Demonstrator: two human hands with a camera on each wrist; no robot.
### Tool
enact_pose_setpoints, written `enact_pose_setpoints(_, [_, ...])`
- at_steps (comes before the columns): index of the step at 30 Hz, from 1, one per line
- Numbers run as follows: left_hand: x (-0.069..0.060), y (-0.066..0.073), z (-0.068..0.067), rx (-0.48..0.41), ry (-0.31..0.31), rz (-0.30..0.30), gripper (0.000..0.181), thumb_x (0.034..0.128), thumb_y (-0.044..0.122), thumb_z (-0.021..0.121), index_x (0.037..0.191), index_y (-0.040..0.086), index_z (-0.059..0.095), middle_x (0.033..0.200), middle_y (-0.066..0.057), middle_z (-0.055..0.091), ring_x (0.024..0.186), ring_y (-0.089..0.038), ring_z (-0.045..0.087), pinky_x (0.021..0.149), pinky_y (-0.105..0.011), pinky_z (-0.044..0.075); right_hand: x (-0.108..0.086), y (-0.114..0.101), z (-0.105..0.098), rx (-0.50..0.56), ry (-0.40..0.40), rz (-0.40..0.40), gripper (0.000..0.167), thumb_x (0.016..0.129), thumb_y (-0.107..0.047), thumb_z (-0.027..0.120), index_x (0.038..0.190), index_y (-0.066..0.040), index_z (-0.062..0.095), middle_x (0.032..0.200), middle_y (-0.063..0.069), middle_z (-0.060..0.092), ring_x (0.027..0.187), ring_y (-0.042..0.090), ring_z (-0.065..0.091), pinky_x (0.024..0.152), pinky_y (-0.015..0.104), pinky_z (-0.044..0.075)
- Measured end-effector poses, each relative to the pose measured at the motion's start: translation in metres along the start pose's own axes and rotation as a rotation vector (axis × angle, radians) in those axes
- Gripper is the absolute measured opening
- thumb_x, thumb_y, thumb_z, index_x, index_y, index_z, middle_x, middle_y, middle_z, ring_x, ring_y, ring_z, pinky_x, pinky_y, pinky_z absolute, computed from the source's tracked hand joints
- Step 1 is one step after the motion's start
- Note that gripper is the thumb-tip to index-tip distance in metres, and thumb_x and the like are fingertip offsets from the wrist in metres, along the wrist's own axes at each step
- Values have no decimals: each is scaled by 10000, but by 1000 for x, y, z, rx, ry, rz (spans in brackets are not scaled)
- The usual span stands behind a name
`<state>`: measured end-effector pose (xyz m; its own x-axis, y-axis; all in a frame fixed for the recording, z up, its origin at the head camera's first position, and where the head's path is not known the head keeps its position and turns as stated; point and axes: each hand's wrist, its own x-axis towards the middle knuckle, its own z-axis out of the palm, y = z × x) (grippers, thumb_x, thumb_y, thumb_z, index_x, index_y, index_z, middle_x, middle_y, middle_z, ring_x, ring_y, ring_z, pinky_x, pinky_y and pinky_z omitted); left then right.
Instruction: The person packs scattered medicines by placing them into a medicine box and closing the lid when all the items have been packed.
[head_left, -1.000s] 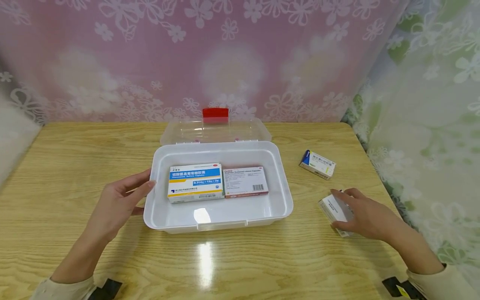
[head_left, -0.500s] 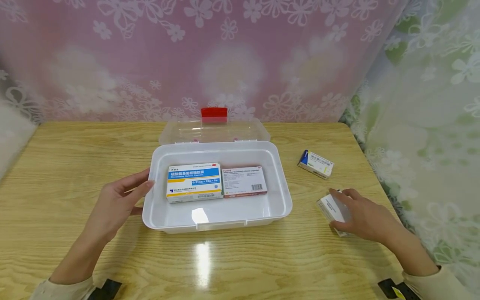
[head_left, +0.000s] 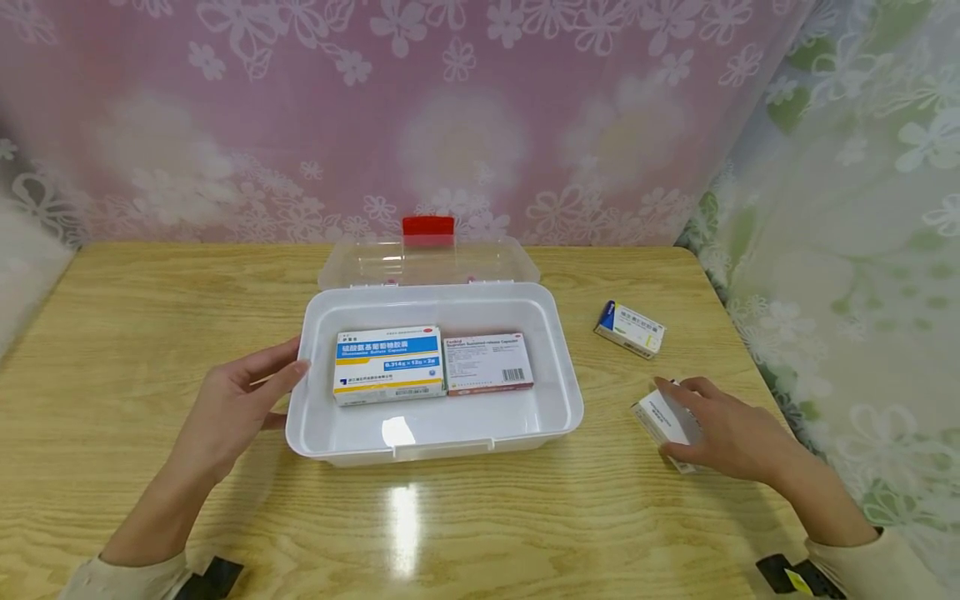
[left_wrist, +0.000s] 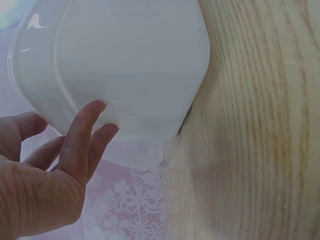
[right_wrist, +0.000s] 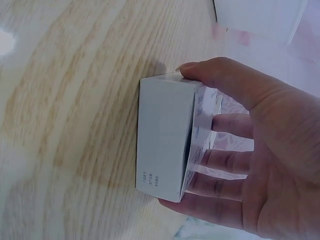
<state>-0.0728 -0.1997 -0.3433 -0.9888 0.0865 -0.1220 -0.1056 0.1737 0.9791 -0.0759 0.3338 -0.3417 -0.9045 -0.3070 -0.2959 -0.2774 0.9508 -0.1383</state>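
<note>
A white plastic storage box (head_left: pixel 435 425) stands on the table with its clear lid (head_left: pixel 367 260) tipped back. My left hand (head_left: pixel 240 400) holds the box's left side, thumb at the rim and fingertips against the outer wall (left_wrist: pixel 135 65). Inside lie a blue, white and yellow medicine box (head_left: pixel 390 367) and, beside it, a white and red ibuprofen box (head_left: pixel 489 364). On the right, my right hand (head_left: pixel 720 429) grips a small white medicine box (head_left: pixel 663 419) between thumb and fingers across its two ends. That box (right_wrist: pixel 162 135) still rests on the table; the hand covers part of its top.
Behind the right hand lies another small medicine box (head_left: pixel 632 329), white with a blue end. The lid's red latch (head_left: pixel 428 230) points up at the back. A pink floral cloth (head_left: pixel 465 125) hangs behind the table (head_left: pixel 180 292), and a green-white one (head_left: pixel 862 250) hangs on the right.
The camera view has shifted slightly. Both hands keep their places, the left on the storage box and the right around the small white medicine box.
</note>
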Motion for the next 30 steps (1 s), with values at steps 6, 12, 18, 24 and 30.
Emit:
enact_pose_setpoints(6, [0,0,1,-6,-3,7,547,959,322,591,1415,46,462,1373,-125,505,1008,-112,640,688,-410,580,0,-1,-12,-16,13,-8,879,783,-470,753,1472,-92,360,1337,227,439,806,202,577,448,278,393])
enact_pose_setpoints(12, [-1,0,2,-3,0,2,553,958,322,594,1416,43,460,1362,-111,515,1000,-104,642,693,-403,580,3,-17,-50,-35,109,-45,901,806,-480,734,1508,-130,290,1376,207,411,802,214,554,474,292,420])
enact_pose_setpoints(18, [-1,1,1,19,14,-6,563,956,336,593,1420,48,456,1360,-108,515,982,-73,640,690,-394,582,13,-43,-95,-34,144,-105,876,828,-511,697,1527,-221,254,1450,130,344,802,200,544,484,288,416])
enact_pose_setpoints(24, [-1,0,0,28,20,-2,558,956,338,592,1416,50,462,1354,-110,520,979,-74,641,686,-398,582,26,-73,-117,-22,277,-276,830,793,-321,784,1490,-201,349,1425,58,389,873,192,547,597,336,480])
enact_pose_setpoints(30, [-1,0,1,32,19,-1,550,956,332,595,1415,59,467,1355,-114,521,988,-86,641,692,-392,581,46,-104,-127,-30,401,-510,814,767,-221,801,1469,-183,390,1425,66,418,1095,268,526,700,394,521])
